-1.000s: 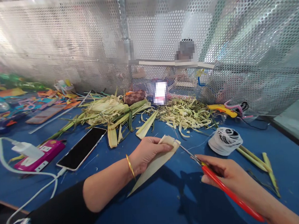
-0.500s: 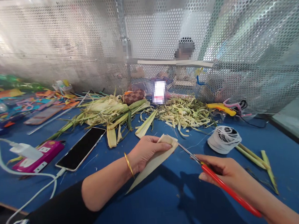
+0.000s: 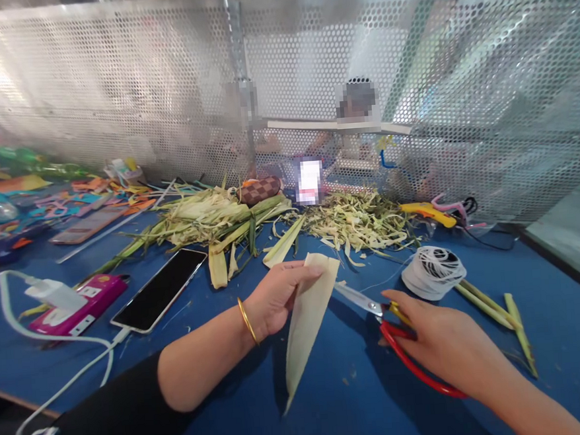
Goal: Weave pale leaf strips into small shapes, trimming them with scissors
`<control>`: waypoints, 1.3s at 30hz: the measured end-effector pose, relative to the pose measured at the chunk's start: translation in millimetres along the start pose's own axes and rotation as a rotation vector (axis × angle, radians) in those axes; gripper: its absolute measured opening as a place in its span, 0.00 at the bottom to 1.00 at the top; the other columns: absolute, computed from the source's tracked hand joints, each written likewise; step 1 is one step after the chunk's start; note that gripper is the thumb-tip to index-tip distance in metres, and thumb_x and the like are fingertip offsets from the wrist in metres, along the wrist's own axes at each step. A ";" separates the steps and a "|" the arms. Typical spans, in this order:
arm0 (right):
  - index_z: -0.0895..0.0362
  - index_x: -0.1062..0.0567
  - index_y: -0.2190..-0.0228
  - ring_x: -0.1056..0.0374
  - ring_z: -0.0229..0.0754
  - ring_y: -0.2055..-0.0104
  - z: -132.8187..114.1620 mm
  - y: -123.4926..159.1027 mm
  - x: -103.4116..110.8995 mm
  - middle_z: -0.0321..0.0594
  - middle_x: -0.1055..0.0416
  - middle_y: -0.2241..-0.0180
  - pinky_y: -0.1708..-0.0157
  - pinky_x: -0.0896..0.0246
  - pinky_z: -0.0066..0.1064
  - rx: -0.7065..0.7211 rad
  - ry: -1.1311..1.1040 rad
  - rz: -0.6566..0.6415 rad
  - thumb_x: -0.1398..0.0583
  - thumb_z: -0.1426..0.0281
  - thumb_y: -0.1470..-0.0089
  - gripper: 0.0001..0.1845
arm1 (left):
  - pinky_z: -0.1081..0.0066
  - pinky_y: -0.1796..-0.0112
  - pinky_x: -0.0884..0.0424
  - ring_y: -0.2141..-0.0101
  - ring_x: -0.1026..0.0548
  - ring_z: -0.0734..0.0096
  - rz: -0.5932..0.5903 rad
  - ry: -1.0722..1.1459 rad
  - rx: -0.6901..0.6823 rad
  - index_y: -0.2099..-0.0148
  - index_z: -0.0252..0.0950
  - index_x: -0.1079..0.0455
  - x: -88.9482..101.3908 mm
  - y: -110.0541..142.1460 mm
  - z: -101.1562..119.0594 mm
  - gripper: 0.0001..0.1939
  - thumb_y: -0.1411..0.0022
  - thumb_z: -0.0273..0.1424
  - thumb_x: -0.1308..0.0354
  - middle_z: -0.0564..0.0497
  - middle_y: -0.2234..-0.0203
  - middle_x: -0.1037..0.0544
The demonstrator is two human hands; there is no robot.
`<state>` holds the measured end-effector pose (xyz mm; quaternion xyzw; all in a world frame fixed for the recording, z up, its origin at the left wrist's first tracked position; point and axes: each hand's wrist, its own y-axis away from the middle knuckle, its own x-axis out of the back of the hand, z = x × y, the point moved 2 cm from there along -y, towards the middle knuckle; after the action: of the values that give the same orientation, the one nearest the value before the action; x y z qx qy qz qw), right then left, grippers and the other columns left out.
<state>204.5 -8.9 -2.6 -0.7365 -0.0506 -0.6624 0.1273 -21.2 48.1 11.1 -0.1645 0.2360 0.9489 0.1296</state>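
At my left, the white cable plugged into the smartphone runs near my forearm, so a backward sweep of my sleeve could hook it and drag the phone. My left hand has the pale husk piece pinched near its broad upper end. With only that end gripped, I reckon the long part could swing or twist if the blades pushed on it. My left fingertips sit near the scissors too, and a slip there could nick one. The view is too fine for me to say whether the scissor tip touches the husk's edge or sits just beside it. My right hand is closed around the red handles; a loose wrist could skew the blades and tear the fibres. Farther right, the spool of white cord is close to my knuckles, and a careless lift could bump it.

The husk piece is in front of me, raised over the blue tabletop. It looks thin and dry, cream with faint lengthwise grain, broad and fairly straight across the top, slightly curved, and tapering to a narrow point that hangs down towards me.
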 end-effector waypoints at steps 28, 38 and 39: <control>0.57 0.30 0.79 0.45 0.32 0.85 -58.5 -32.0 -6.7 0.29 0.37 0.86 0.85 0.49 0.25 -0.382 -1.405 0.126 0.33 0.54 0.62 0.20 | 0.76 0.80 0.33 0.84 0.33 0.79 0.015 -0.169 -0.153 0.77 0.31 0.31 -4.0 -1.8 -7.7 0.08 0.53 0.25 0.35 0.55 0.84 0.29; 0.56 0.33 0.79 0.43 0.33 0.83 -55.9 -25.9 -7.1 0.30 0.35 0.84 0.83 0.46 0.26 -0.391 -1.360 0.158 0.33 0.55 0.60 0.20 | 0.76 0.75 0.29 0.79 0.30 0.79 -0.047 -0.112 -0.130 0.76 0.33 0.37 -4.4 -3.2 -8.8 0.13 0.53 0.26 0.33 0.55 0.81 0.29; 0.56 0.33 0.79 0.43 0.32 0.83 -55.1 -25.6 -7.5 0.30 0.36 0.84 0.83 0.46 0.25 -0.395 -1.365 0.158 0.33 0.55 0.60 0.20 | 0.75 0.75 0.29 0.79 0.30 0.79 -0.061 -0.120 -0.125 0.76 0.33 0.38 -4.9 -3.3 -9.5 0.14 0.53 0.27 0.33 0.55 0.81 0.30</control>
<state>144.3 2.4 -1.9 -0.9975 0.0554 -0.0390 -0.0209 -13.3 45.4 3.6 -0.1220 0.1628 0.9656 0.1619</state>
